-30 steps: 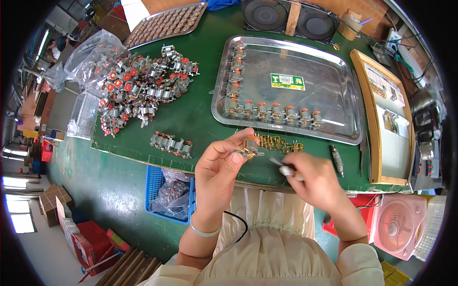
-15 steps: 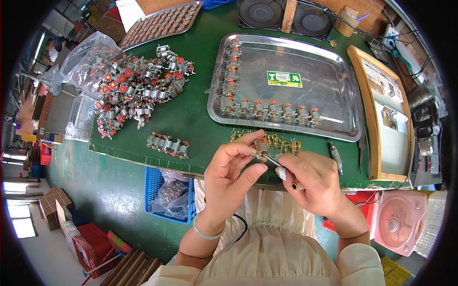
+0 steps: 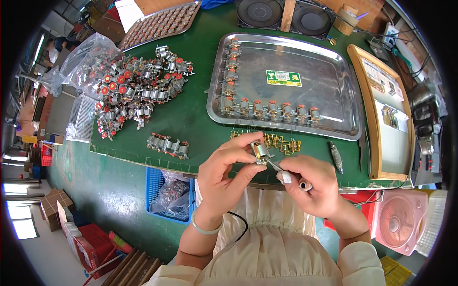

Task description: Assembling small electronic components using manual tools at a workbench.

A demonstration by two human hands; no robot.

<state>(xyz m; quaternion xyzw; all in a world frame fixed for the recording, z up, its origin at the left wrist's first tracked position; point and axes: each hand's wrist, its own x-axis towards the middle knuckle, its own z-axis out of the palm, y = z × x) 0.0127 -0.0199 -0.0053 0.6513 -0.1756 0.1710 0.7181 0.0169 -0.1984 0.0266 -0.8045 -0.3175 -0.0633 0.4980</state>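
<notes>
Above the table's front edge, my left hand (image 3: 226, 174) pinches a small silver metal component (image 3: 260, 150) between thumb and fingertips. My right hand (image 3: 312, 183) is closed on a thin pointed metal tool (image 3: 274, 165), whose tip meets the component's lower right side. The tool's exact kind is unclear. A round brownish rod end (image 3: 305, 185) sticks out of my right fist, and something white wraps one finger. Just beyond my hands lie several brass-coloured wire frames (image 3: 286, 145). A steel tray (image 3: 305, 102) behind them holds similar components with orange-red tops along its left and front sides.
A large heap of such components (image 3: 138, 90) spills from a plastic bag at left; a short row (image 3: 168, 146) lies nearer. A filled tray (image 3: 160, 26) and two black fans (image 3: 286, 16) stand at the back. At right are a wood-framed box (image 3: 381, 112) and a grey-handled tool (image 3: 336, 157).
My left hand has turned the component so its silver side faces up more. My right hand has shifted slightly down and right, with the tool tip at its lower edge.
</notes>
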